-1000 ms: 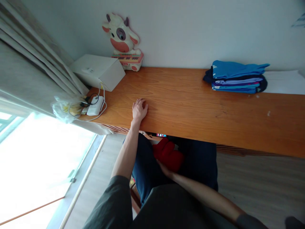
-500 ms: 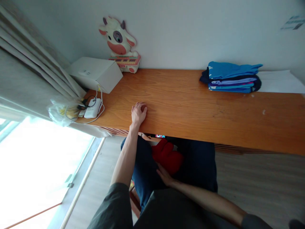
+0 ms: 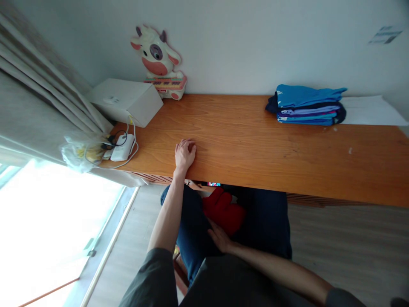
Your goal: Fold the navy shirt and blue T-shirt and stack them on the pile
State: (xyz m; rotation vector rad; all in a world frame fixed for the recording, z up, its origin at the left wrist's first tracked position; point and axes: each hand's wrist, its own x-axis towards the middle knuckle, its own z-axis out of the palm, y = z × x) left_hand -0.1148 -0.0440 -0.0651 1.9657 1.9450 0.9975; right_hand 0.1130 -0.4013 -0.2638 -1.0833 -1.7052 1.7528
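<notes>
My left hand (image 3: 185,154) rests palm down on the wooden tabletop (image 3: 236,140), near its front edge, fingers loosely bent and nothing seen in them. Below the edge, my right hand (image 3: 220,237) lies on my thigh in dark blue trousers (image 3: 194,226), its visible fingers stretched out. Right beside those fingertips is a bunched red soft thing (image 3: 225,211) between my legs; its kind is unclear. Just under the table edge a small lit screen (image 3: 214,184) shows, mostly hidden.
At the table's left end stand a white box (image 3: 128,100), a cow-shaped toy piano (image 3: 162,64), a white power strip (image 3: 122,147) with cables and a clear plastic bag (image 3: 83,151). Folded clothes (image 3: 308,105) lie at the back right, beside white paper (image 3: 370,111). A curtain (image 3: 41,106) hangs left.
The view has shifted slightly. Both hands keep their places, the left on the tabletop and the right on my thigh.
</notes>
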